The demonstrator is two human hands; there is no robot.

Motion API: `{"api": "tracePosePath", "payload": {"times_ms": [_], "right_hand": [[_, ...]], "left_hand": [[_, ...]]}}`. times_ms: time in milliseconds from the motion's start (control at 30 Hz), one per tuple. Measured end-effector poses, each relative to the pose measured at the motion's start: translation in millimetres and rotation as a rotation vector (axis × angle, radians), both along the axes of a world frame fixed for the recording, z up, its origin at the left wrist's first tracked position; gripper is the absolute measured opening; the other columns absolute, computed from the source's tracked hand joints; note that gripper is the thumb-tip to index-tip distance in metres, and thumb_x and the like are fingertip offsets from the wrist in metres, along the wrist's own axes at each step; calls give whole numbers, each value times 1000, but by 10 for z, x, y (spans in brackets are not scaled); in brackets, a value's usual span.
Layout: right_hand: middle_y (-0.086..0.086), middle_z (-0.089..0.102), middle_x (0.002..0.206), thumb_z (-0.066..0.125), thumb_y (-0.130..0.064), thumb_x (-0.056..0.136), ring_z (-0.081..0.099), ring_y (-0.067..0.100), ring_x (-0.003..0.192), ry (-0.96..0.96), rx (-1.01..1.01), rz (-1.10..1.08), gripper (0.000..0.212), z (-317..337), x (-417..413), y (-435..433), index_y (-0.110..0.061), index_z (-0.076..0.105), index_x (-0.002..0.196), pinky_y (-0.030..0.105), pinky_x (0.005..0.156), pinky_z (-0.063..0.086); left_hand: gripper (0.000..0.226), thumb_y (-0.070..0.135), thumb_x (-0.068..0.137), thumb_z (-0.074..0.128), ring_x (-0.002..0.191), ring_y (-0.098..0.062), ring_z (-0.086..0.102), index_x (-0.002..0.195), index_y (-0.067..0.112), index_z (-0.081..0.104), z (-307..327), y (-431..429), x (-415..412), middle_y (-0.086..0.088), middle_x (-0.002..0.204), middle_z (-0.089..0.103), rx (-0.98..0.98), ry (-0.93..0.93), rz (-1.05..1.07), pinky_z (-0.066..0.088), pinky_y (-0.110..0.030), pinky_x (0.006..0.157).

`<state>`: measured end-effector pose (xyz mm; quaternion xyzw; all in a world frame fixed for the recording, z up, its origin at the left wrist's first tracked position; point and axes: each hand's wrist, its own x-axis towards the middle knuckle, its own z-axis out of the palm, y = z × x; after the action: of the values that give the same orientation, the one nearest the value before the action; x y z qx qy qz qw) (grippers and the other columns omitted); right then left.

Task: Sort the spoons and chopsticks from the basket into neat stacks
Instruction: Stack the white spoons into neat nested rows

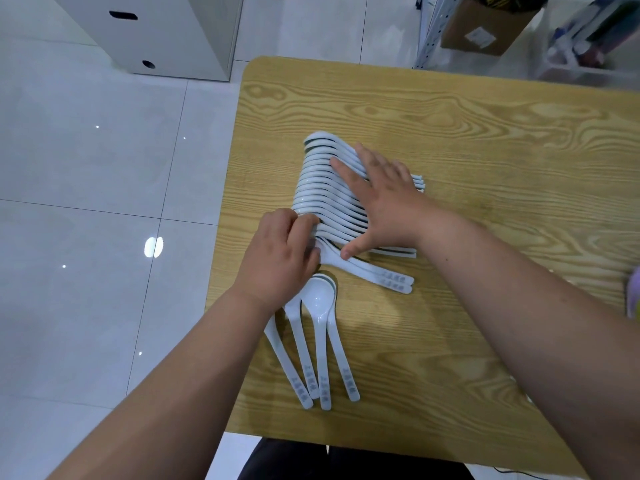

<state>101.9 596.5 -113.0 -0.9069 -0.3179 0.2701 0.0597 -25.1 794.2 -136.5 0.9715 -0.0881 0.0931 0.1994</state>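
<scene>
A long row of nested white spoons (317,181) lies on its side near the left edge of the wooden table (485,140). My right hand (384,202) lies flat on top of the row with fingers spread, pressing the handles. My left hand (280,258) has its fingers curled against the bowls at the near end of the row. Two spoons (384,277) stick out to the right under the row. Several loose spoons (318,334) fan out toward me, partly under my left wrist. No basket or chopsticks are in view.
The table's left edge runs close beside the spoons, with tiled floor (86,202) beyond. A white cabinet (166,32) stands at the far left, a cardboard box (485,29) and shelving at the far right. A pale object (633,296) peeks in at the right edge.
</scene>
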Motion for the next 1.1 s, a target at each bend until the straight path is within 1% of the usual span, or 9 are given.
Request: {"api": "tracePosePath", "payload": {"times_ms": [133,333,467,600,833,900,967,1033,1100], "right_hand": [[5,-27,164,65,-90,56,-19,29,153,-7,13,-2,139,-2,-14,4,-44,-24,152,53,123,-7],[6,-27,164,65,-90,55,-18,29,153,-11,9,-7,139,-17,-14,10,-44,-24,152,54,122,-7],[5,-27,164,66,-91,53,-18,29,153,2,11,-15,141,-33,-5,15,-45,-24,151,54,122,-8],[5,-26,164,66,-91,51,-18,29,153,3,13,-14,142,-36,-8,12,-44,-22,152,54,122,-7],[4,-28,164,64,-93,50,-19,28,152,8,25,-8,142,-36,-34,4,-44,-22,152,54,122,-8],[4,-28,163,62,-94,50,-20,27,152,27,39,-8,142,-21,-26,-9,-44,-20,153,53,122,-9],[4,-28,164,61,-95,50,-19,26,153,33,43,-4,141,-2,-16,-18,-44,-19,154,52,122,-9],[3,-26,164,60,-95,52,-18,26,153,31,43,6,139,0,-18,-23,-44,-18,154,51,122,-8],[3,-20,166,59,-93,58,-12,26,154,17,71,-9,131,-12,-21,-33,-44,-12,156,50,122,-5]], "left_hand": [[33,20,84,75,90,-31,45,114,13,67,22,30,-20,-15,101,53,97,-25,-101,44,-39,79],[31,27,87,64,85,-27,51,117,21,70,74,114,62,-4,92,57,276,-57,-393,43,-40,75],[26,17,85,62,85,-25,44,110,17,68,98,62,42,-4,90,53,361,-67,-358,38,-39,72],[17,16,78,71,87,-25,40,94,15,67,128,7,55,-5,91,53,360,-56,-291,35,-38,75],[26,11,67,79,83,-27,46,88,14,64,22,-21,64,-7,89,53,192,-37,-169,38,-38,75],[31,19,66,84,89,-31,48,88,13,62,3,-58,81,-9,99,50,145,-13,-85,41,-42,80],[37,30,71,82,110,-36,46,97,13,62,-21,-86,103,-10,119,45,86,30,-60,42,-49,94],[54,39,75,79,134,-41,35,118,14,59,-37,-92,140,-14,142,37,-12,105,-59,37,-57,107],[80,44,75,78,147,-41,23,143,15,47,-30,-67,178,-20,158,21,-147,212,-63,35,-56,113]]}}
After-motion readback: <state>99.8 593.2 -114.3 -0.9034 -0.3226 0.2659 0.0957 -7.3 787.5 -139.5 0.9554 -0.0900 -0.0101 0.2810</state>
